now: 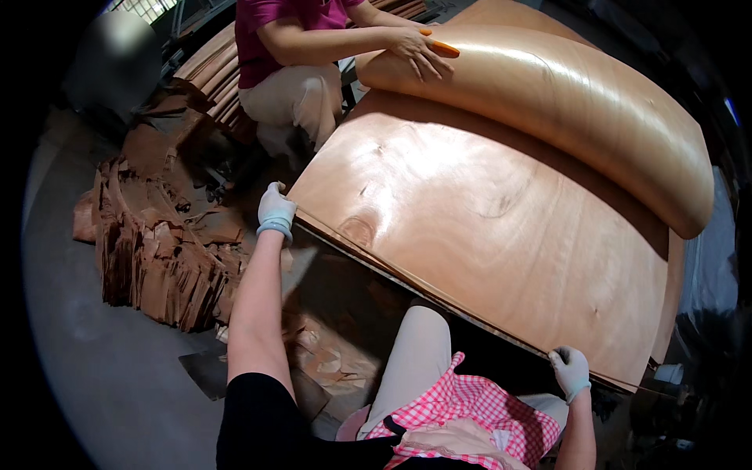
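A broad sheet of wood veneer (486, 211) lies before me, glossy and light brown with darker knots. At its near left corner, my left hand (276, 210), in a pale glove, has its fingers closed on the edge. My right hand (571, 371), gloved as well, pinches the near edge close to the right corner. Beyond them, the far part of a veneer sheet curls up into a large roll (548, 110) that spans the stack's width. A co-worker's hand (423, 53) with orange covering on some fingers presses on the roll's left end.
Across from me sits a co-worker (290, 70) in a magenta top. Broken brown veneer scraps (168, 251) are piled on the floor to the left. More long rolled veneers (215, 74) lie behind the co-worker. My knees are under the stack's near edge.
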`<action>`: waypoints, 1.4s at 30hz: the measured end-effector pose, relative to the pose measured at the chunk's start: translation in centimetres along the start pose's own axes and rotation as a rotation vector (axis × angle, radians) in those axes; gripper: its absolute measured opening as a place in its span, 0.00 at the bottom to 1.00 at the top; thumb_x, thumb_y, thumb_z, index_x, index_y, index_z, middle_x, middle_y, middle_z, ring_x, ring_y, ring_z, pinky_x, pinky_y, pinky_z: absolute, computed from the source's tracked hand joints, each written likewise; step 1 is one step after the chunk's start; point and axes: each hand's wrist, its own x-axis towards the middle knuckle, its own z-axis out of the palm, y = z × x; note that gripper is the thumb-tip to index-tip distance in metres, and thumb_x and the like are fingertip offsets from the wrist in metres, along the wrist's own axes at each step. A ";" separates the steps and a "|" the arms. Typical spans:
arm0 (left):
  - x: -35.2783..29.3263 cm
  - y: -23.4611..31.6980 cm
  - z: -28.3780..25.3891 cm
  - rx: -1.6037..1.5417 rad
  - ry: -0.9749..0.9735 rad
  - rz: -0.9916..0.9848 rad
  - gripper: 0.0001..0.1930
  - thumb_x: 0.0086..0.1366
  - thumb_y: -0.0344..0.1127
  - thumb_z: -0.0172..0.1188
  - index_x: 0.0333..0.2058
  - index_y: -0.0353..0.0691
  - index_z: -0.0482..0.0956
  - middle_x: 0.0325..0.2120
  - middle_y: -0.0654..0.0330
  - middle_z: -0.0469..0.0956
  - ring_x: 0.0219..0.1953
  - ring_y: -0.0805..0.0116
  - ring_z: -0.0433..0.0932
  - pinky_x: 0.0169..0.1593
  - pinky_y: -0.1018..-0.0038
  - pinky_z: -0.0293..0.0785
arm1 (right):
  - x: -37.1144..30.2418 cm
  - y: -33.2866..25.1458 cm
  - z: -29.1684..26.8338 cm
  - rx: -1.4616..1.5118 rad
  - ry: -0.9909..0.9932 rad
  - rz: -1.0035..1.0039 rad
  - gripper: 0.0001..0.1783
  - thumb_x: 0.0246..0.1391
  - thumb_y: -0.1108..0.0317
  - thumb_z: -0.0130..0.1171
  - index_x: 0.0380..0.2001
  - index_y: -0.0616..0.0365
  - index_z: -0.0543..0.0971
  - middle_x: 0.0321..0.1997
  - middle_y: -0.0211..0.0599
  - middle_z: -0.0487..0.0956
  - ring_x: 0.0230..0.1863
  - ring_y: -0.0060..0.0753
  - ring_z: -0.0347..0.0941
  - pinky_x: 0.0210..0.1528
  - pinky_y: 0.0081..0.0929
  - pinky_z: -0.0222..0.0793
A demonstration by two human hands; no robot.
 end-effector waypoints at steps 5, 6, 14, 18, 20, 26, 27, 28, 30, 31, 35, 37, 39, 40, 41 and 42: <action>1.4 -1.6 2.3 -0.042 -0.080 -0.009 0.29 0.45 0.28 0.64 0.50 0.34 0.73 0.42 0.44 0.79 0.46 0.50 0.78 0.53 0.65 0.73 | 1.1 -0.7 0.1 -0.082 -0.092 0.028 0.19 0.53 0.57 0.59 0.33 0.67 0.81 0.32 0.55 0.81 0.37 0.51 0.79 0.41 0.37 0.72; 1.0 -0.5 2.2 -0.041 -0.089 -0.008 0.30 0.44 0.28 0.65 0.51 0.33 0.73 0.45 0.44 0.78 0.48 0.51 0.78 0.54 0.66 0.72 | 1.3 -0.2 -0.3 -0.090 -0.105 0.057 0.20 0.53 0.56 0.59 0.35 0.66 0.82 0.36 0.56 0.80 0.41 0.53 0.78 0.44 0.38 0.72; 4.1 -7.4 3.2 -0.219 -0.097 -0.199 0.43 0.45 0.29 0.73 0.59 0.30 0.62 0.52 0.45 0.71 0.50 0.57 0.72 0.56 0.67 0.69 | 2.8 3.3 -2.9 -0.239 -0.053 0.223 0.25 0.48 0.47 0.61 0.33 0.62 0.82 0.35 0.54 0.81 0.40 0.53 0.78 0.44 0.41 0.71; 5.5 -8.3 3.4 -0.107 -0.134 -0.321 0.44 0.48 0.36 0.74 0.61 0.31 0.61 0.57 0.45 0.69 0.58 0.57 0.69 0.61 0.68 0.64 | 3.6 3.9 -2.1 -0.183 -0.124 0.336 0.25 0.45 0.46 0.63 0.31 0.60 0.82 0.34 0.52 0.81 0.40 0.50 0.78 0.45 0.40 0.72; 4.3 -6.4 3.1 -0.027 -0.095 -0.341 0.44 0.49 0.36 0.74 0.62 0.34 0.59 0.50 0.49 0.74 0.49 0.61 0.73 0.56 0.68 0.68 | 3.6 3.7 -2.0 -0.186 -0.141 0.364 0.24 0.45 0.46 0.63 0.31 0.59 0.82 0.35 0.51 0.81 0.41 0.50 0.78 0.45 0.40 0.72; -6.0 8.4 1.4 0.242 0.510 0.041 0.39 0.58 0.44 0.62 0.64 0.39 0.58 0.63 0.44 0.59 0.64 0.51 0.61 0.64 0.55 0.57 | 3.2 4.8 -1.7 -0.205 -0.112 0.287 0.25 0.46 0.47 0.62 0.36 0.59 0.81 0.41 0.51 0.81 0.45 0.50 0.77 0.49 0.41 0.72; -10.8 11.5 3.7 0.111 0.433 0.228 0.38 0.58 0.41 0.61 0.64 0.35 0.57 0.63 0.42 0.59 0.63 0.49 0.62 0.65 0.56 0.57 | 3.5 4.9 -1.4 -0.203 -0.104 0.258 0.26 0.46 0.46 0.62 0.36 0.60 0.80 0.41 0.52 0.80 0.45 0.51 0.77 0.48 0.41 0.71; -15.6 15.1 6.1 -0.052 0.313 0.417 0.38 0.58 0.37 0.59 0.64 0.31 0.55 0.62 0.40 0.60 0.63 0.48 0.62 0.66 0.57 0.56 | 3.6 5.2 -1.1 -0.184 -0.111 0.248 0.26 0.46 0.46 0.62 0.36 0.60 0.80 0.42 0.52 0.80 0.46 0.52 0.76 0.49 0.42 0.71; -26.3 22.4 10.2 -0.257 -0.143 0.573 0.39 0.57 0.35 0.59 0.64 0.26 0.53 0.63 0.38 0.57 0.64 0.45 0.58 0.68 0.58 0.52 | 3.2 5.4 -1.1 -0.159 -0.097 0.267 0.26 0.46 0.45 0.62 0.37 0.59 0.80 0.42 0.51 0.80 0.46 0.51 0.76 0.50 0.42 0.71; -32.1 25.9 11.6 -0.284 -0.437 0.529 0.42 0.56 0.37 0.60 0.64 0.24 0.51 0.65 0.38 0.54 0.66 0.44 0.55 0.69 0.58 0.49 | 3.1 5.6 -1.2 -0.149 -0.090 0.273 0.27 0.46 0.45 0.62 0.37 0.59 0.80 0.42 0.51 0.80 0.47 0.51 0.76 0.50 0.42 0.71; -44.7 34.7 13.0 -0.092 -0.519 1.020 0.50 0.52 0.49 0.65 0.65 0.28 0.50 0.67 0.42 0.51 0.70 0.46 0.46 0.71 0.54 0.38 | 2.6 5.8 -1.0 -0.124 -0.052 0.271 0.22 0.48 0.49 0.61 0.36 0.57 0.83 0.43 0.49 0.81 0.46 0.50 0.78 0.48 0.43 0.74; -45.3 34.9 14.7 0.089 -0.510 1.053 0.53 0.50 0.51 0.67 0.66 0.29 0.48 0.67 0.45 0.52 0.70 0.48 0.46 0.71 0.55 0.40 | 3.0 5.8 -0.5 -0.088 -0.050 0.248 0.21 0.48 0.50 0.61 0.38 0.56 0.83 0.44 0.48 0.81 0.47 0.50 0.78 0.48 0.44 0.73; -44.9 34.7 15.0 -0.022 -0.538 0.955 0.54 0.47 0.49 0.69 0.65 0.29 0.49 0.67 0.46 0.52 0.69 0.49 0.48 0.71 0.57 0.41 | 2.8 7.2 -0.8 0.025 -0.067 0.176 0.19 0.50 0.52 0.58 0.38 0.55 0.81 0.42 0.47 0.81 0.46 0.50 0.77 0.49 0.42 0.71; -44.9 35.1 14.5 -0.027 -0.549 0.955 0.55 0.45 0.49 0.70 0.65 0.29 0.50 0.67 0.46 0.52 0.70 0.50 0.48 0.71 0.59 0.41 | 2.4 8.9 -1.5 0.016 -0.065 0.188 0.19 0.51 0.53 0.57 0.38 0.54 0.81 0.42 0.46 0.81 0.46 0.49 0.77 0.50 0.41 0.71; -44.9 35.1 14.6 -0.021 -0.545 0.959 0.54 0.46 0.48 0.70 0.65 0.29 0.49 0.67 0.47 0.52 0.70 0.50 0.48 0.71 0.59 0.41 | 1.9 10.8 -2.5 0.007 -0.066 0.197 0.18 0.51 0.53 0.57 0.38 0.54 0.82 0.42 0.46 0.81 0.46 0.49 0.77 0.50 0.41 0.71; -44.7 35.0 14.4 -0.016 -0.548 0.949 0.55 0.46 0.48 0.70 0.66 0.29 0.48 0.67 0.47 0.51 0.70 0.50 0.47 0.71 0.59 0.40 | 1.1 12.5 -4.4 -0.001 -0.056 0.202 0.18 0.50 0.54 0.55 0.38 0.54 0.82 0.42 0.46 0.81 0.45 0.48 0.77 0.49 0.42 0.71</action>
